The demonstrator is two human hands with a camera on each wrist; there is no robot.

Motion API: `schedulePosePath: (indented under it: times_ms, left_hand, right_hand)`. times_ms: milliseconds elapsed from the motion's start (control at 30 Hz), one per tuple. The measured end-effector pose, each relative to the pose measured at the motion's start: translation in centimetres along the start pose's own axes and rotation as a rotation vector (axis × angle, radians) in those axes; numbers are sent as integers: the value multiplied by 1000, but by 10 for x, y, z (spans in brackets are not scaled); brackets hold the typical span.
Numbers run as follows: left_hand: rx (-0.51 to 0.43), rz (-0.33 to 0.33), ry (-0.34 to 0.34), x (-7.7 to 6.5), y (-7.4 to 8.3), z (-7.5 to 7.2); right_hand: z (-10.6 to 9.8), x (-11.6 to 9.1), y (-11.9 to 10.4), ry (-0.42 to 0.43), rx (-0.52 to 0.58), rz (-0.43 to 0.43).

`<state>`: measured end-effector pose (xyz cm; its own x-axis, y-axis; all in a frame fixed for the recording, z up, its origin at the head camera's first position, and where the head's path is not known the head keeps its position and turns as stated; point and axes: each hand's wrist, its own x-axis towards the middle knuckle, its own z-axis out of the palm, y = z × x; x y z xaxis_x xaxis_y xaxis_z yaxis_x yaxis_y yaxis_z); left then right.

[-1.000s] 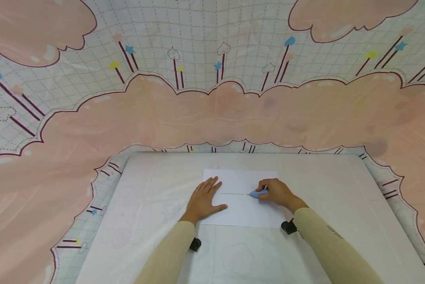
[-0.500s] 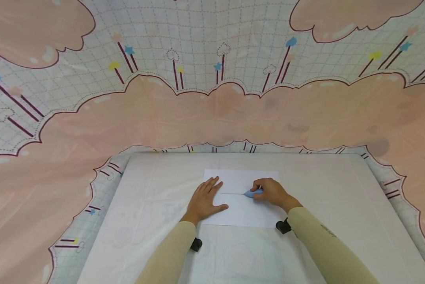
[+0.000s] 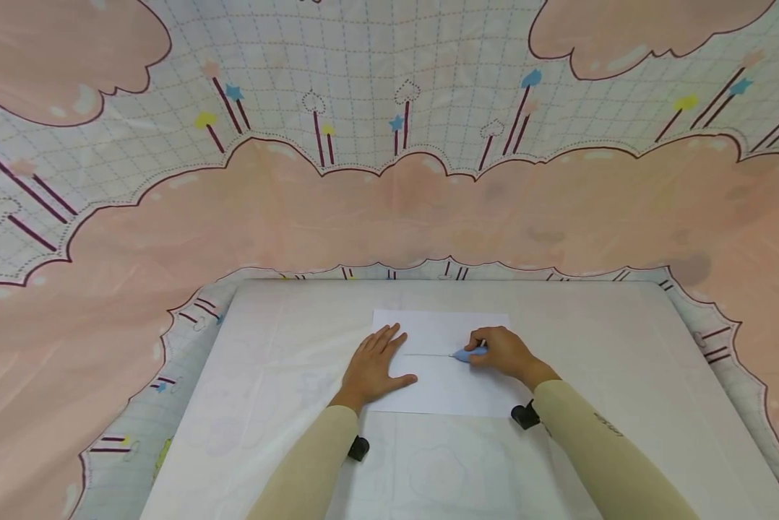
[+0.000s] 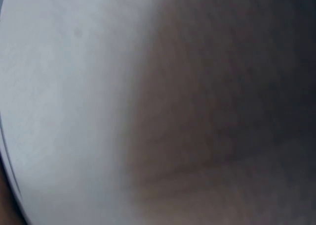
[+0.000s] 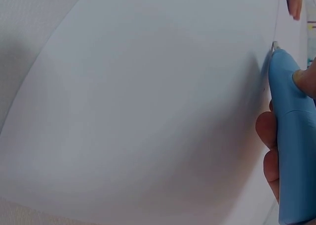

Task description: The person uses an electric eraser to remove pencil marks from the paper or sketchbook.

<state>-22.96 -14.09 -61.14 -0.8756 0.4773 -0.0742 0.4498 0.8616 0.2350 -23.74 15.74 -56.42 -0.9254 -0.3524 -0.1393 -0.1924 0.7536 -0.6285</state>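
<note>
My right hand (image 3: 503, 350) grips a chunky blue pen-shaped tool (image 5: 296, 131) with a short metallic tip. That tip is at the end of a thin dark line (image 3: 427, 354) on a white sheet of paper (image 3: 454, 393). In the right wrist view, my thumb (image 5: 307, 79) presses on the tool's upper side and curled fingers (image 5: 266, 131) support it from below. My left hand (image 3: 370, 365) lies flat on the paper's left side, fingers spread and thumb extended toward the line. The left wrist view has only blurred skin and white surface.
A white-covered table (image 3: 285, 347) lies under the paper, its far edge just beyond the sheet. Patterned pink and white cloth (image 3: 389, 209) hangs behind and around it. Dark wrist cameras (image 3: 526, 416) sit below both cuffs.
My right hand and the blue tool slid a little left along the line, then slightly back to the right. My left hand has stayed in place on the paper.
</note>
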Motion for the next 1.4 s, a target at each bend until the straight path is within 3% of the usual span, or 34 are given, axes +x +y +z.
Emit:
schedulePosePath:
  times_ms: [500, 1133, 1400]
  left_hand:
    - [1, 2, 18, -1, 2, 2]
    - [-8, -7, 11, -4, 1, 3]
    - [-15, 0, 24, -7, 4, 1]
  right_hand:
    - [6, 4, -9, 2, 9, -58]
    - [3, -4, -1, 1, -12, 8]
    - [6, -2, -3, 10, 3, -31]
